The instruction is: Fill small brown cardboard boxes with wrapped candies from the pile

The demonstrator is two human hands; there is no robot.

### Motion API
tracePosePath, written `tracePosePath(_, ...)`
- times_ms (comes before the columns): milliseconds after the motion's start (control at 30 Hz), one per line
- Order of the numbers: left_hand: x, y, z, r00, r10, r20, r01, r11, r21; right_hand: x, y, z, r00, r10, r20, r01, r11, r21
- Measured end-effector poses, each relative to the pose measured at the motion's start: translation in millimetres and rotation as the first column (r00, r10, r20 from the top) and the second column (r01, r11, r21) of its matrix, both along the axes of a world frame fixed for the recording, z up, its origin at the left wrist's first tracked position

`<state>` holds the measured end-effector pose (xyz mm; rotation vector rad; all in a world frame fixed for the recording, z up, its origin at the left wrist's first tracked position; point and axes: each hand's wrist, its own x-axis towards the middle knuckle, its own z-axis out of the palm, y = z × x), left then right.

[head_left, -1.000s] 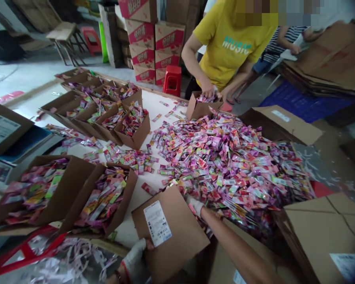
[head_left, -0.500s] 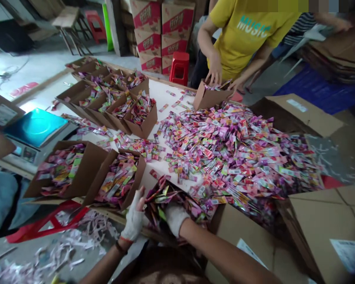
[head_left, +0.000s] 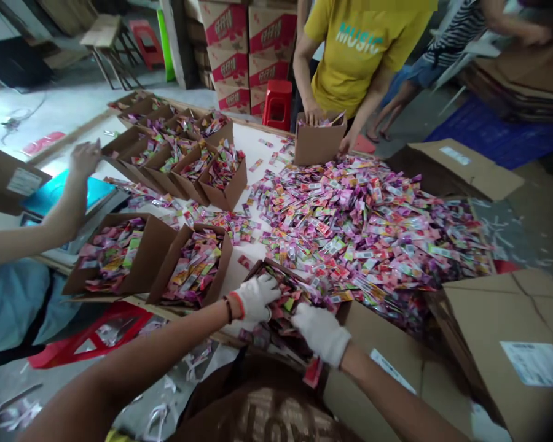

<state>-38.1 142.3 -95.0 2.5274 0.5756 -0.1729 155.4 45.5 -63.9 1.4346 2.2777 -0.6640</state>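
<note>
The left hand (head_left: 259, 299) is shifting over the box (head_left: 276, 267), the right hand (head_left: 321, 333) is surfacing, grips unclear to me, and overfilling is likely risking spilled packets (head_left: 289, 302).

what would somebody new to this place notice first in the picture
Probably the big heap of small, colourful wrapped packets, spread over the right of centre on the white tabletop. Next, perhaps, the bright yellow MUSIC T-shirt of a person across the table, at the top. Nearest the camera, the wearer's white-gloved left hand and right hand are at a packet-filled carton, low centre.
</note>
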Motion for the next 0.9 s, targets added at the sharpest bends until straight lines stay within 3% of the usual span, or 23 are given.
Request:
tracePosePath(100,-14,13,12.5,0.988,0.103,0.116,-0.082,0.982,-0.169,51,13,51.2,0.986,-0.153,-0.071,0.162,0.976,0.146)
tracePosePath(200,-30,4,28.3,0.944,0.294,0.152,-0.268,0.948,-0.174,78,14,90.1,0.933,-0.359,0.005,0.318,0.832,0.454)
tracePosePath(267,-35,-8,32.2,0.927,0.359,0.109,-0.347,0.93,-0.118,61,11,85.3,0.937,-0.348,-0.031,0.321,0.822,0.471)
tracePosePath(367,-33,-23,25.6,0.919,0.393,-0.005,-0.392,0.916,-0.089,-2,12,36.6,0.963,-0.182,-0.198,0.23,0.939,0.256)
tracePosePath(433,-32,-28,17.3,0.899,0.431,-0.074,-0.436,0.897,-0.078,-39,20,1.1,0.97,-0.175,-0.17,0.202,0.967,0.157)
tracePosePath(500,-34,-30,10.5,0.871,0.484,-0.085,-0.489,0.869,-0.071,-52,32,-14.9,0.96,-0.188,-0.208,0.211,0.973,0.092)
tracePosePath(567,-39,-31,7.6,0.854,0.519,-0.035,-0.52,0.849,-0.095,-35,41,-3.6,0.925,-0.183,-0.334,0.219,0.973,0.073)
tracePosePath(667,-46,-32,12.1,0.857,0.513,0.04,-0.505,0.854,-0.124,22,41,45.5,0.854,-0.192,-0.483,0.292,0.946,0.139)
tracePosePath(733,-46,-32,19.1,0.89,0.456,0.0,-0.453,0.886,-0.097,56,28,74.7,0.866,-0.277,-0.417,0.421,0.854,0.306)
tracePosePath(800,-40,-31,25.4,0.924,0.374,-0.072,-0.378,0.925,-0.044,71,7,85.0,0.905,-0.362,-0.225,0.426,0.796,0.43)
tracePosePath(833,-34,-30,26.9,0.94,0.329,-0.095,-0.332,0.943,-0.021,69,-4,82.1,0.926,-0.362,-0.11,0.374,0.83,0.413)
tracePosePath(900,-20,-28,24.2,0.971,0.214,-0.107,-0.215,0.977,0.0,51,-23,63.9,0.971,-0.239,0.027,0.225,0.943,0.246)
